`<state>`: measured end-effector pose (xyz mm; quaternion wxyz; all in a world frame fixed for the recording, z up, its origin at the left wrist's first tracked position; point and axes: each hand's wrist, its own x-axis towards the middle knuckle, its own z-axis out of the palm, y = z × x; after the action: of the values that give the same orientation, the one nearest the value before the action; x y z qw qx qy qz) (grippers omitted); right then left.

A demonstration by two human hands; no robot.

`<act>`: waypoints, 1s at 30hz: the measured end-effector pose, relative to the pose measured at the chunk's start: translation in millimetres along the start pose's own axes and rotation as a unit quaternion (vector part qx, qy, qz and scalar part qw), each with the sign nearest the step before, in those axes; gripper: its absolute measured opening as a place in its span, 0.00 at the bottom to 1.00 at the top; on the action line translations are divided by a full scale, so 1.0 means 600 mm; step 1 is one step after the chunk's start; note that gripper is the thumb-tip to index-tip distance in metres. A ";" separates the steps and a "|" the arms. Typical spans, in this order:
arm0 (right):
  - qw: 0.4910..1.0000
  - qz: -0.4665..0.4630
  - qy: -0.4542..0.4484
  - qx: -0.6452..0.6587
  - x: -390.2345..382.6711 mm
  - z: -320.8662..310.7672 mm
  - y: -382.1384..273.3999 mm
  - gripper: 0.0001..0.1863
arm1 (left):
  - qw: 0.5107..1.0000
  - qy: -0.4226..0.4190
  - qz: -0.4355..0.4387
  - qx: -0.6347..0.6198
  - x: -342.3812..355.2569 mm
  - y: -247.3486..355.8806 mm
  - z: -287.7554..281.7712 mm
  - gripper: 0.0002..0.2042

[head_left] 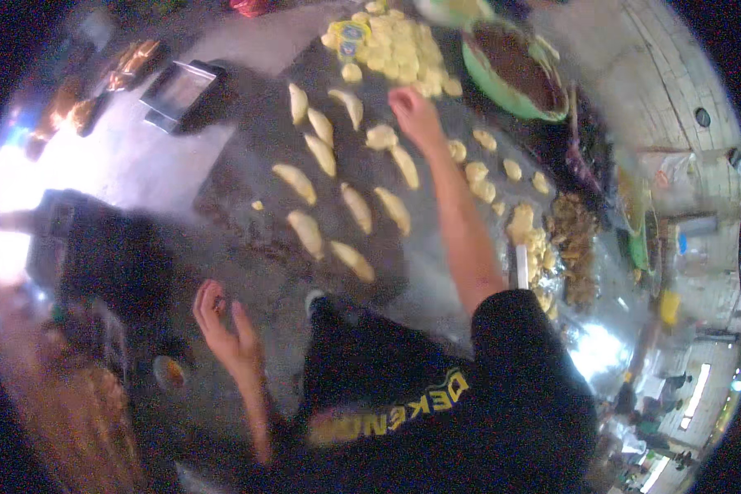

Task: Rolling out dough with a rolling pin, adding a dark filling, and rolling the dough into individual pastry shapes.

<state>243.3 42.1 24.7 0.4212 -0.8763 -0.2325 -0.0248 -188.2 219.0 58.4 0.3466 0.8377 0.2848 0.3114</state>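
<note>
My right hand (416,114) reaches over the dark worktop (247,189), its fingers curled together; whatever they hold, if anything, is hidden. Just beyond it lies a cluster of flattened pale-yellow dough pieces (403,53). Closest on its near side is a rounded dough piece (380,137). Several long, tapered dough rolls (356,207) lie spread across the middle of the worktop. My left hand (229,329) hovers at the near left, away from the dough, with thumb and fingers apart and nothing visible in it.
A green bowl (514,70) of dark brown filling stands at the far right. Small dough pieces (479,177) lie right of my right forearm, by a heap of yellow dough (531,239) and a brown crumbly mass (574,239). A metal tray (181,92) sits far left.
</note>
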 end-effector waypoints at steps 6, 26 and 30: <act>0.940 -0.177 -0.226 -0.185 -0.029 -0.019 -0.009 0.15 | 0.999 -0.031 -0.033 -0.012 -0.007 0.026 0.028 0.16; 0.690 0.260 0.072 0.672 -0.524 -0.197 -0.143 0.26 | 0.783 -0.292 0.159 -0.525 -0.014 0.336 0.275 0.09; 0.536 0.275 0.085 0.794 -0.449 -0.233 -0.154 0.32 | 0.733 -0.422 -0.119 -0.519 -0.053 0.337 0.308 0.11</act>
<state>-14.8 -117.5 117.3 0.9479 -0.1967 0.1328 0.2123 -22.9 1.6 96.8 0.8466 0.5320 0.0002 -0.0185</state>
